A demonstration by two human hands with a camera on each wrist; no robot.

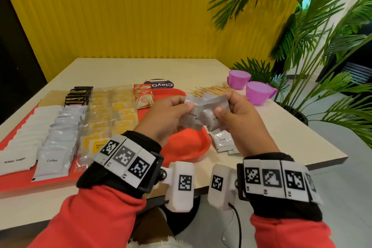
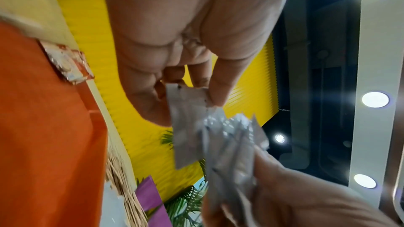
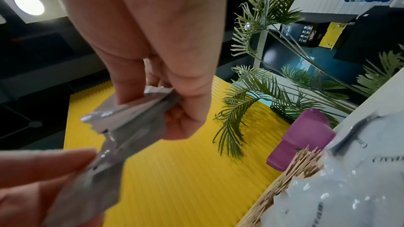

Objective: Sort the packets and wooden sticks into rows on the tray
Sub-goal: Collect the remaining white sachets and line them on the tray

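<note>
Holding a small bunch of silver creamer packets [image 1: 203,115] up above the red tray's [image 1: 181,145] near right corner, pinched by left hand [image 1: 165,119] and right hand [image 1: 239,121], fingers curled on both. Lay beside the tray's right edge: more creamer packets [image 1: 222,141]. Farther back: wooden sticks [image 1: 209,90], two purple cups [image 1: 259,92].

Rows of packets [image 1: 60,127] cover the red tray's [image 1: 171,92] left side. Several silver packets [image 1: 203,115] are held above its right edge. Wooden sticks [image 1: 209,89] lie heaped near the table's far right corner.

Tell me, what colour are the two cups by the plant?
The cups are purple, clearest in the head view.
</note>
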